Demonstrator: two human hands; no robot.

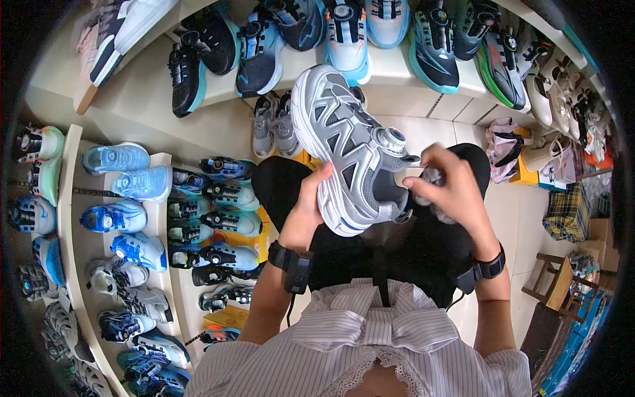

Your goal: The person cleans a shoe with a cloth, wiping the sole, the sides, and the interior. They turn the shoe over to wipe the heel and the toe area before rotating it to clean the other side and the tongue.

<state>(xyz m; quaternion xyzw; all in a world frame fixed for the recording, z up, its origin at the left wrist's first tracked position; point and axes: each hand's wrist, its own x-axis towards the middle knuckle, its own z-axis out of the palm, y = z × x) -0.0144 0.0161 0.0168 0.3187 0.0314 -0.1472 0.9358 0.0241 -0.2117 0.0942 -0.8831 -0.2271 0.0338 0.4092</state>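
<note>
A silver-grey sneaker [340,149] with a chunky sole and a round lacing dial [391,139] is held up above my lap, its toe pointing away from me. My left hand [305,205] is closed round the sole side of the sneaker, near its middle and heel. Beside the shoe's ankle opening is my right hand [460,192], with curled fingers and thumb around a crumpled grey wad [433,177]. The wad's material is hard to make out, and the palm partly covers it.
Sneakers line the curved shelf [383,86] ahead, with a grey pair [274,126] below it. Several more fill the racks [172,284] on my left. On the right are a yellow box [526,159], a plaid cloth [565,212] and a small wooden chair [552,281].
</note>
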